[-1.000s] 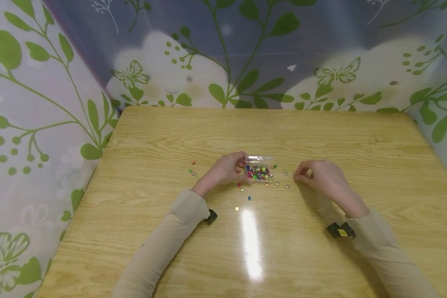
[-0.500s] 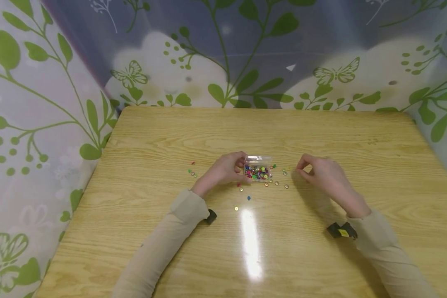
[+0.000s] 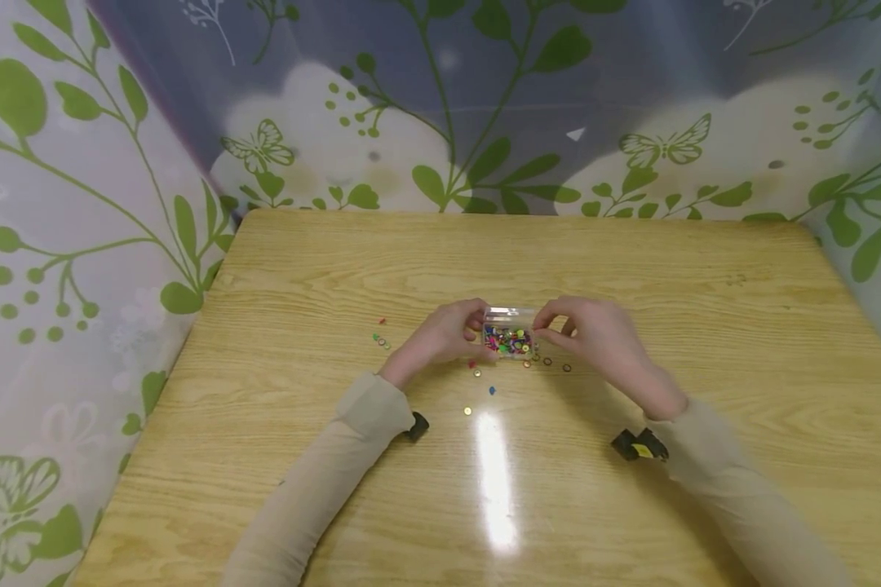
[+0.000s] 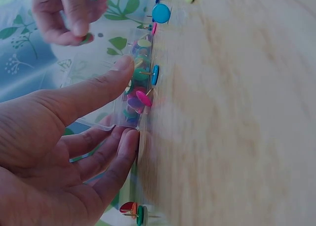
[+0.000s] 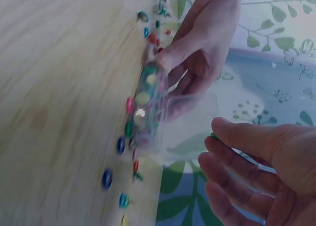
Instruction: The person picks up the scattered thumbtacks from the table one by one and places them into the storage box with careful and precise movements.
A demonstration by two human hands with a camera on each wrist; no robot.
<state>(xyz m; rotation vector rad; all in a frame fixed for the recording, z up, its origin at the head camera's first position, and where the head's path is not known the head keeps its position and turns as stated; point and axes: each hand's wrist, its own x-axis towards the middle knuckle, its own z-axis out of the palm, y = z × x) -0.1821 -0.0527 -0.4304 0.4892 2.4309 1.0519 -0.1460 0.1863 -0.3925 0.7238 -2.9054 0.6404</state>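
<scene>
A small clear plastic box [image 3: 510, 314] full of colourful thumbtacks stands on the table with its lid raised. My left hand [image 3: 446, 334] grips it from the left, thumb along the near side and fingers at the back. To the right of the box is my right hand [image 3: 600, 330], held just above the table at the box's edge. Between its thumb and forefinger it pinches a green thumbtack [image 5: 214, 136], mostly hidden by the fingertips. In the left wrist view, a blue thumbtack [image 4: 155, 75] and a pink thumbtack [image 4: 144, 98] lie outside the box.
More loose thumbtacks lie about the wooden table [image 3: 352, 277]: a blue one [image 3: 493, 390] and a gold one [image 3: 467, 411] in front of the box, a red one [image 3: 382, 321] and others to the left, several at right. A patterned wall covering [image 3: 338, 155] rises behind the table.
My right hand has lifted a thumbtack off the table at the right and moved left to the box's edge. The left hand and the box have stayed put.
</scene>
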